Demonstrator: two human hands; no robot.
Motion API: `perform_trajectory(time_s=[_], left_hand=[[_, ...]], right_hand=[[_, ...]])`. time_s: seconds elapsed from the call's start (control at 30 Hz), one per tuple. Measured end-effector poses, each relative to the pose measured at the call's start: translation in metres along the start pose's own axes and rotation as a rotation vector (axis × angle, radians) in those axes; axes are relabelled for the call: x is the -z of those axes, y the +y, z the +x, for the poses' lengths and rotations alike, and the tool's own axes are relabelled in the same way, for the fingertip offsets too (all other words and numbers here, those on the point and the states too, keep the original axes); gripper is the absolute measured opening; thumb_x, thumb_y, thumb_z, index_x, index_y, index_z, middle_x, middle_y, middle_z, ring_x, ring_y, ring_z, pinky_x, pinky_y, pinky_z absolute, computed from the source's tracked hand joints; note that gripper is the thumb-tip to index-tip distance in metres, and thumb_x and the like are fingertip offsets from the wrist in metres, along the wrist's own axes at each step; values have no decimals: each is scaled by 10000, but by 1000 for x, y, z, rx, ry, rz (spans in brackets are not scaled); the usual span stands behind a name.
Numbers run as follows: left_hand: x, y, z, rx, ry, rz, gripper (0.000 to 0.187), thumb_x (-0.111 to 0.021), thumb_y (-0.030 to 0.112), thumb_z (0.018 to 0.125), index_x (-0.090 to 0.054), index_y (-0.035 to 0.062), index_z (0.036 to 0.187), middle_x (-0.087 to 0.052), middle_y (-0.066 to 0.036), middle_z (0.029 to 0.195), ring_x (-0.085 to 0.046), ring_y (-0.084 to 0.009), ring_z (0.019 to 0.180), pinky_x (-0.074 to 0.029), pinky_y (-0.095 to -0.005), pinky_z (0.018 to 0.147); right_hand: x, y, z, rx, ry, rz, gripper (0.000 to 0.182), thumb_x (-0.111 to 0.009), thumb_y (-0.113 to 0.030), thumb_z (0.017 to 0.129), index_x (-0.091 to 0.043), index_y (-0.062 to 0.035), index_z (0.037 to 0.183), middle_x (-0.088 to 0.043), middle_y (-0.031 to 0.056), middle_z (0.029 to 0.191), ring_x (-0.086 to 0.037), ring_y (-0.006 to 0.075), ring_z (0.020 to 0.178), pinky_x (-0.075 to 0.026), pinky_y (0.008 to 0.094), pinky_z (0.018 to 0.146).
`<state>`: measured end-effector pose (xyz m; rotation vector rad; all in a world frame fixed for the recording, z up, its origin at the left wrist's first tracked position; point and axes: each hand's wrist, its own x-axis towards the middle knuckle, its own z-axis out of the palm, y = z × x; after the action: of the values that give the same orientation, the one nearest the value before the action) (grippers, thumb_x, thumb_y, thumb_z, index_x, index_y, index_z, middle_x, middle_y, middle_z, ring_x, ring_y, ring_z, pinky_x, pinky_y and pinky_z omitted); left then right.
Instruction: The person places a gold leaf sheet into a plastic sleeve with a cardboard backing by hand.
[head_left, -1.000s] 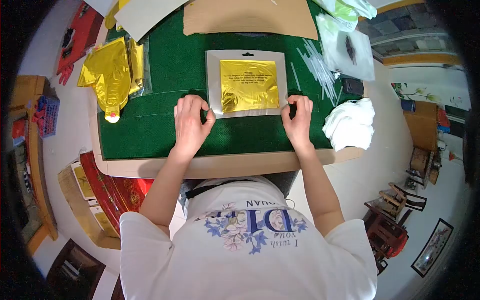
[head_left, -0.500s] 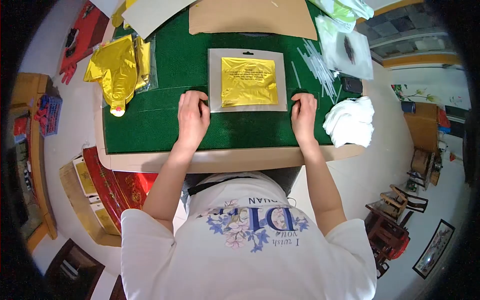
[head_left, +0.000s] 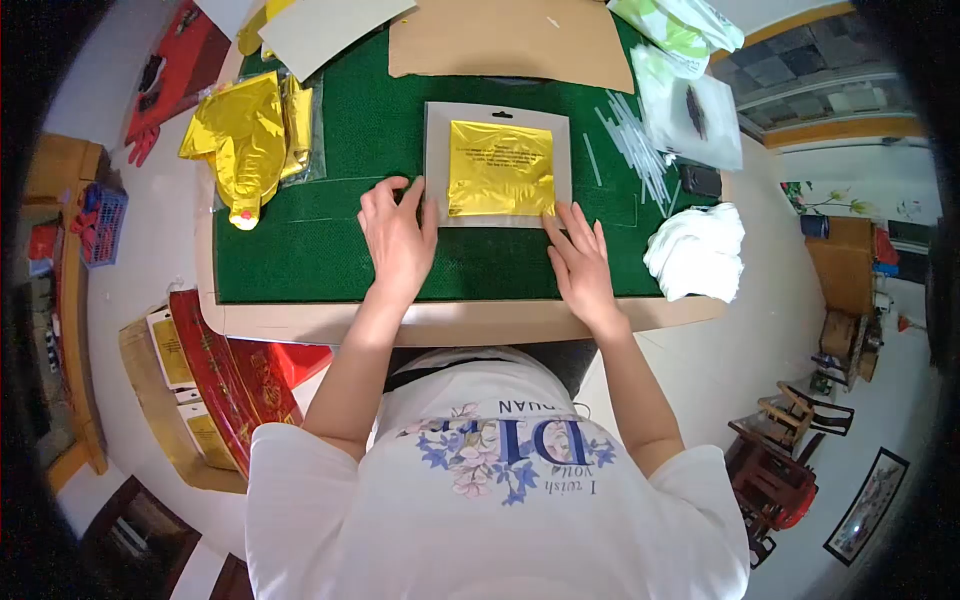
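Note:
In the middle of the green mat (head_left: 330,260) lies a flat packet (head_left: 500,180) with a grey border, a hang hole at its top and a folded gold foil piece with small print showing inside. My left hand (head_left: 398,238) is at its lower left side, fingers apart, the tips by the packet's edge. My right hand (head_left: 582,262) rests at the lower right corner, fingers stretched out, with fingertips at the bottom edge. Nothing is gripped in either hand.
Gold foil balloons (head_left: 240,140) in clear wrap lie at the left. Thin clear straws (head_left: 635,145), a black box-like object (head_left: 700,180) and a crumpled white cloth (head_left: 697,252) are at the right. Brown cardboard (head_left: 510,40) covers the mat's far side.
My right hand has moved left from beside the packet onto its lower right corner, its fingers straightening. My left hand's fingers have spread at the left edge.

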<state>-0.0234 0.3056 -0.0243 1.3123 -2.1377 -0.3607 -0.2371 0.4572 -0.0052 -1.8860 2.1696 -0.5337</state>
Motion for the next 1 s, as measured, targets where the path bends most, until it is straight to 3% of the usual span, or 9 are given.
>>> perform_trajectory(time_s=[0.1, 0.17, 0.23, 0.27, 0.3, 0.37, 0.67, 0.87, 1.0], left_hand=[[-5, 6, 1, 76, -22, -141, 318, -691, 147, 816, -659, 20, 1105, -550, -128, 1100, -477, -327, 1042, -392, -422, 907], [-1, 8, 7, 64, 22, -134, 286, -694, 104, 811, -647, 14, 1078, -596, -119, 1039, -535, -297, 967, -433, -396, 861], [6, 11, 11, 347, -112, -597, 260, -678, 55, 825, -616, 14, 1074, -647, -90, 904, -596, -215, 815, -477, -329, 756], [3, 6, 12, 424, -134, -706, 243, -656, 13, 849, -592, 14, 1083, -664, -41, 790, -595, -110, 703, -473, -250, 674], [0, 0, 11, 427, -133, -701, 243, -656, 13, 849, -592, 14, 1083, -664, -41, 790, -595, -110, 703, -473, -250, 674], [-2, -8, 10, 573, -184, -1038, 250, -645, 3, 866, -580, 8, 1107, -664, -16, 807, -580, -62, 735, -458, -210, 691], [-2, -8, 0, 578, -150, -1064, 292, -633, -16, 867, -601, -9, 1157, -673, -8, 846, -575, -43, 761, -455, -198, 706], [-5, -13, 0, 611, -99, -1092, 265, -605, -23, 881, -612, 23, 1141, -669, 1, 832, -561, -43, 732, -440, -192, 677], [0, -16, 1, 671, -106, -1125, 268, -586, -31, 888, -602, 50, 1143, -646, 21, 808, -504, -23, 652, -389, -183, 579]], right_hand=[[-2, 2, -1, 6, 3, 9, 443, -486, -107, 952, -494, -119, 1395, -367, 106, 1508, -268, 307, 1432, -165, 498, 1153], [-5, 4, -2, 13, 18, -16, 476, -532, -107, 933, -485, -152, 1404, -373, 94, 1503, -286, 287, 1425, -190, 514, 1140], [-4, 4, -1, 14, 12, 5, 466, -509, -108, 942, -483, -142, 1406, -365, 101, 1508, -273, 295, 1430, -174, 506, 1147], [-4, 4, -1, 13, 6, 27, 457, -486, -109, 950, -481, -132, 1407, -357, 107, 1513, -259, 304, 1435, -159, 498, 1154], [-4, 3, -2, 16, 3, 32, 457, -486, -109, 950, -481, -132, 1407, -357, 107, 1513, -259, 304, 1435, -159, 498, 1154], [-3, 3, 0, -5, -13, 15, 462, -488, -106, 950, -480, -141, 1410, -349, 110, 1517, -258, 301, 1435, -152, 495, 1157], [-6, 4, 0, -23, 16, 8, 461, -479, -112, 967, -455, -132, 1427, -330, 138, 1523, -257, 305, 1435, -157, 489, 1159], [-10, 9, 1, -52, 81, 56, 452, -462, -94, 974, -429, -54, 1423, -318, 175, 1521, -263, 337, 1427, -183, 474, 1157], [-18, 19, 1, -64, 157, 60, 451, -454, -66, 969, -418, -15, 1415, -348, 191, 1501, -292, 348, 1413, -233, 438, 1146]])
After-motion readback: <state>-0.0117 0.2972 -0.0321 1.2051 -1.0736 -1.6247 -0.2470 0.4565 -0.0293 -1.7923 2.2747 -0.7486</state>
